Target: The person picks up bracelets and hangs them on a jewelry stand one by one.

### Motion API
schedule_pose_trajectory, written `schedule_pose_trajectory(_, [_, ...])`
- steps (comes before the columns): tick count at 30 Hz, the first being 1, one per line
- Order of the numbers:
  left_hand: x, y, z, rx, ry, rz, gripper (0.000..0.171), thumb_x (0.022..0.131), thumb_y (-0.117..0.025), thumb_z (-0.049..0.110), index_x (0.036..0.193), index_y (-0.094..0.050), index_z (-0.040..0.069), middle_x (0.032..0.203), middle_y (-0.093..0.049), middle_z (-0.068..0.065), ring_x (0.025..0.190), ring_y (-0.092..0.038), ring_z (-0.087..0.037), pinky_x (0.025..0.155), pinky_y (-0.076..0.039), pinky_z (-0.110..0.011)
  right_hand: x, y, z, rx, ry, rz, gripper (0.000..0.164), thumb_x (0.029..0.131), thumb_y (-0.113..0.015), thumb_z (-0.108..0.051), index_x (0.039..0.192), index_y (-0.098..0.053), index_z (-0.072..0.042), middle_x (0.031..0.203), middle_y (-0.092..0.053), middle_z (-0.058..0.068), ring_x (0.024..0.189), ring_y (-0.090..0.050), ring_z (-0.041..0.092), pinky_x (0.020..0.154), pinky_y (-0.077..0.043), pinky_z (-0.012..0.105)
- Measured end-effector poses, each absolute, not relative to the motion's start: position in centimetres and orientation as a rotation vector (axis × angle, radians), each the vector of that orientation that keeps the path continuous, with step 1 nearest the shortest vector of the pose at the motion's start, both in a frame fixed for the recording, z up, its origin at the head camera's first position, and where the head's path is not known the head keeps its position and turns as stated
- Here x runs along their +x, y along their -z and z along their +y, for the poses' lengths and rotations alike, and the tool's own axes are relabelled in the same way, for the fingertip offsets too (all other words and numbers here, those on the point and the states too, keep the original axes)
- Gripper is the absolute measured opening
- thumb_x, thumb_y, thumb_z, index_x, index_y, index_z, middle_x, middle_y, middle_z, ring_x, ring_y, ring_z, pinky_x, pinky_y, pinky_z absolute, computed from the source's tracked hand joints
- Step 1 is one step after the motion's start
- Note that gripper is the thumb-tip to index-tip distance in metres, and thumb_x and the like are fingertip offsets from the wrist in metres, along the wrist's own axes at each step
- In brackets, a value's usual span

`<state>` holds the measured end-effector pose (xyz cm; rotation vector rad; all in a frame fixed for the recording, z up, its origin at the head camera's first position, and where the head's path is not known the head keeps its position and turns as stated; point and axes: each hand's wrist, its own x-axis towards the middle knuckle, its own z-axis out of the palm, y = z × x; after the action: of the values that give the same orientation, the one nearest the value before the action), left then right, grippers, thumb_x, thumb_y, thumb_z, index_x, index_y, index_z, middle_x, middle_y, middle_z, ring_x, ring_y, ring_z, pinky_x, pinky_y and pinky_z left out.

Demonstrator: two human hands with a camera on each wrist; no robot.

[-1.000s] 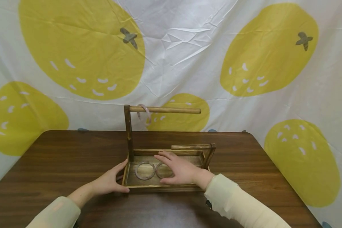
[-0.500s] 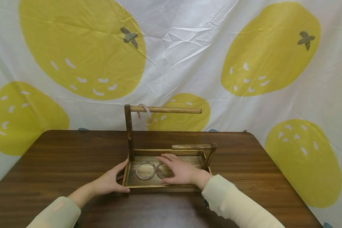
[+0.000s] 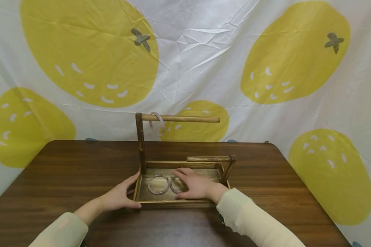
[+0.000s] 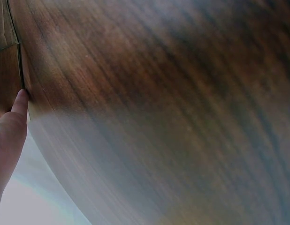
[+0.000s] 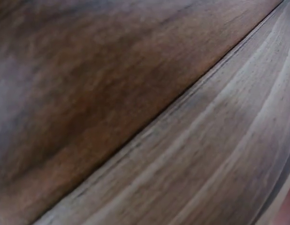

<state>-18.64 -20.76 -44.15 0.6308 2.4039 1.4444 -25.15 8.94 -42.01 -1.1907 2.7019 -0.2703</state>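
Fingers (image 3: 181, 174) of the right hand (image 3: 198, 186) arched, apart from the thumb, over a bangle (image 3: 171, 187) inside the wooden tray (image 3: 179, 205) in the head view; any pinch, I couldn't tell. A second bangle (image 3: 148, 185) lay just beside it; the left hand (image 3: 120, 196), spread, touched the tray's end. The left wrist view caught one fingertip (image 4: 21, 98) at an edge; the right wrist view, blurred wood (image 5: 182, 154).

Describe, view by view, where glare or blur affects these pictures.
Head: wooden tray fairly clear, white sheen on the creased backdrop; left wrist: tabletop soft, a milky sheen low down, lower-left corner washed out; right wrist: tabletop smeared, grain on the tray wall slightly clearer.
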Motion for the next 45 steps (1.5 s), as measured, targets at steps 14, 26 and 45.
schedule_pose_trajectory(14, [-18.6,44.1,-20.8,0.607,-1.423,2.422,0.110,0.074,-0.080,0.019,0.147,-0.003,-0.008,0.151,-0.002,-0.034,0.133,-0.027,-0.050,0.103,-0.041,-0.048,-25.7,42.1,8.3,-1.290,0.120,2.711,0.061,0.082,-0.066,-0.036,0.135,-0.050,-0.010,0.134,-0.049,0.008,0.122,-0.048,0.022,0.098,-0.048,0.034])
schedule_pose_trajectory(26, [-18.6,44.2,-20.9,0.605,-1.421,2.419,0.110,0.074,-0.080,0.020,0.147,-0.003,-0.008,0.151,-0.001,-0.034,0.131,-0.029,-0.051,0.103,-0.042,-0.049,-25.9,41.2,7.3,-1.168,0.080,2.667,0.061,0.079,-0.069,-0.034,0.134,-0.050,-0.014,0.128,-0.051,0.004,0.114,-0.051,0.018,0.093,-0.050,0.031])
schedule_pose_trajectory(45, [-18.4,44.0,-20.7,0.608,-1.433,2.409,0.110,0.074,-0.079,0.019,0.147,-0.002,-0.009,0.151,-0.001,-0.034,0.132,-0.028,-0.050,0.104,-0.041,-0.048,-26.2,40.9,7.2,-1.200,0.094,2.709,0.061,0.072,-0.075,-0.035,0.126,-0.055,-0.014,0.109,-0.053,0.000,0.099,-0.048,0.013,0.080,-0.050,0.024])
